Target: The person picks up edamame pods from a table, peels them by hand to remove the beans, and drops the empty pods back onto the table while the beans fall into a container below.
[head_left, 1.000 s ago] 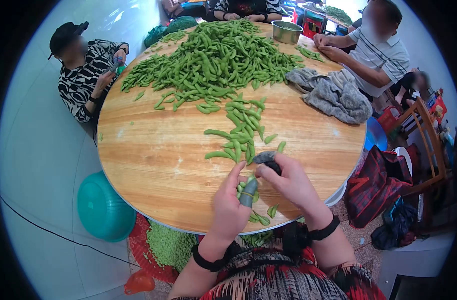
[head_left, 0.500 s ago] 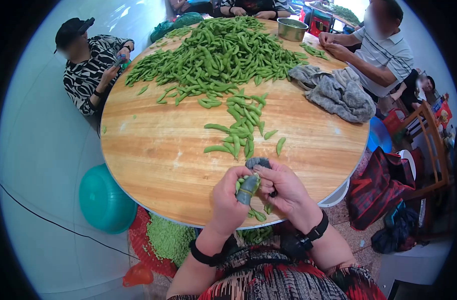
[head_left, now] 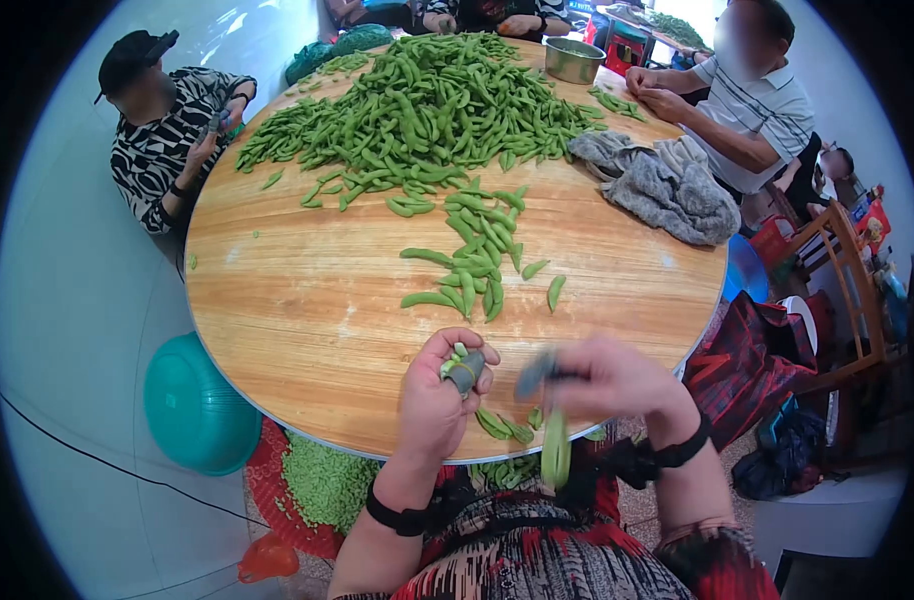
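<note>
Near the table's front edge, my left hand point(head_left: 439, 395) is closed around several pale green shelled beans point(head_left: 451, 362). A grey cover point(head_left: 465, 374) with a yellow band sits on its thumb. My right hand point(head_left: 612, 375) is off to the right, smeared by motion, with a dark grey covering point(head_left: 537, 373) at its fingertips. Just below it is a blurred, split green pod point(head_left: 556, 450) at the table edge; I cannot tell whether the fingers touch it. Between the hands some flattened pods point(head_left: 502, 424) lie on the wood. Ahead stretches a trail of whole soybean pods point(head_left: 477, 250).
A big heap of pods point(head_left: 427, 110) covers the far part of the round wooden table point(head_left: 297, 260). To the right are a grey towel point(head_left: 672, 190) and a metal pot point(head_left: 575, 60). Below left, a red basket point(head_left: 262, 480) holds shelled beans. Other people sit around the table.
My hands have come apart: the right swung to the right, and a pod now shows beneath it. My left hand has tilted and stays closed on beans. The view shifted slightly.
</note>
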Action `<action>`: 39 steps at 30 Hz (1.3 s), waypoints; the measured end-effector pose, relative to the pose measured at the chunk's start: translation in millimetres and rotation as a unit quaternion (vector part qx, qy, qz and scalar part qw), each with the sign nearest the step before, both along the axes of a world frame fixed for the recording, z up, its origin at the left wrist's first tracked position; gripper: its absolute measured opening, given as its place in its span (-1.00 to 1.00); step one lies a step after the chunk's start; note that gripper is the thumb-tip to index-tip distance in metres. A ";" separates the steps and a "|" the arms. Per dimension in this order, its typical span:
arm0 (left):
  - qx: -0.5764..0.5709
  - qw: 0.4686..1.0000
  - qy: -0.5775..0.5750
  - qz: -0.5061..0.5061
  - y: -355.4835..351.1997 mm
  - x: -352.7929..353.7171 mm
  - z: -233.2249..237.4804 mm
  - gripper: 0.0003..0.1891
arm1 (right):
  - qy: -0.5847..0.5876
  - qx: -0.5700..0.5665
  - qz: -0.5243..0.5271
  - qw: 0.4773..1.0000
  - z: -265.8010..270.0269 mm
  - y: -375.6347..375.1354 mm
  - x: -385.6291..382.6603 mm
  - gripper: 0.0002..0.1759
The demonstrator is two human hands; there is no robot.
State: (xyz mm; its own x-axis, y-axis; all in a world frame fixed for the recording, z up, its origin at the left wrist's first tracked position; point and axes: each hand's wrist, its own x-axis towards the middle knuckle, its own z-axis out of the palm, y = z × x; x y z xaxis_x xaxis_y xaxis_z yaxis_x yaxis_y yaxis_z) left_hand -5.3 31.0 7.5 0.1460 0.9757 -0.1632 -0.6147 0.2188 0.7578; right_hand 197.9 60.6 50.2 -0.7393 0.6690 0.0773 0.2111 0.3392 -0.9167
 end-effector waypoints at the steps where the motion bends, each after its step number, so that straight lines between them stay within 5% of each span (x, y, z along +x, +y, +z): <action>1: 0.000 1.000 -0.005 -0.001 0.5 -0.8 -0.3 -0.80 | -0.141 0.025 0.058 0.988 6.9 -0.7 3.9 -0.73; 2: 0.003 1.000 -0.009 -0.007 2.0 -0.6 -0.6 -0.84 | -0.146 0.024 0.056 0.987 2.5 4.1 5.4 -0.73; 5: 0.018 1.000 -0.002 -0.021 2.2 -0.5 -4.4 -0.87 | -0.243 0.237 -0.284 0.897 -18.9 36.7 13.3 -0.74; 10: 0.031 0.999 0.020 -0.035 1.1 -1.5 -4.6 -0.78 | -0.287 0.270 -0.254 0.883 -22.8 60.5 12.4 -0.76; 12: 0.006 0.999 0.004 -0.031 0.5 -0.5 -0.7 -0.67 | -0.222 0.158 -0.192 0.943 -22.7 55.3 9.1 -0.79; 13: 0.007 0.999 0.002 -0.031 0.5 -0.8 2.9 -0.67 | -0.140 -0.088 -0.180 0.970 -6.7 41.9 0.7 -0.81; 14: -0.017 0.997 -0.039 -0.063 1.0 -2.4 7.5 -0.64 | -0.142 -0.088 -0.180 0.969 -2.1 32.8 -1.6 -0.81; 16: -0.045 0.992 -0.077 -0.094 -0.1 -6.2 8.0 -0.61 | 0.050 -0.397 -0.072 0.914 -1.3 16.5 -5.7 -0.80; 19: -0.043 0.980 -0.105 -0.164 -0.9 -8.6 0.5 -0.69 | 0.102 -0.462 -0.058 0.879 -4.8 -2.8 -19.6 -0.75; 20: -0.023 0.987 -0.107 -0.120 -0.5 -9.0 -4.3 -0.75 | 0.103 -0.462 -0.057 0.879 -5.8 -8.5 -24.8 -0.75; 22: -0.004 0.991 -0.109 -0.073 -1.1 -9.1 -6.2 -0.81 | 0.057 -0.284 -0.113 0.950 -6.2 -17.7 -33.0 -0.72; 33: 0.115 0.979 0.145 0.082 -2.4 3.1 -4.5 -0.91 | 0.078 -0.311 -0.121 0.939 -11.7 -24.2 -38.2 -0.69; 36: 0.066 0.998 0.021 0.007 -4.8 -3.1 -4.8 -0.91 | 0.129 -0.345 -0.147 0.918 -11.6 -28.0 -42.6 -0.70; 38: 0.058 0.998 -0.019 -0.021 -4.1 -5.1 1.1 -0.92 | 0.186 -0.495 -0.150 0.836 -0.8 -30.4 -44.2 -0.71; 39: 0.050 0.996 -0.058 -0.049 -3.9 -5.9 3.3 -0.90 | 0.185 -0.494 -0.151 0.836 -1.5 -30.8 -45.1 -0.71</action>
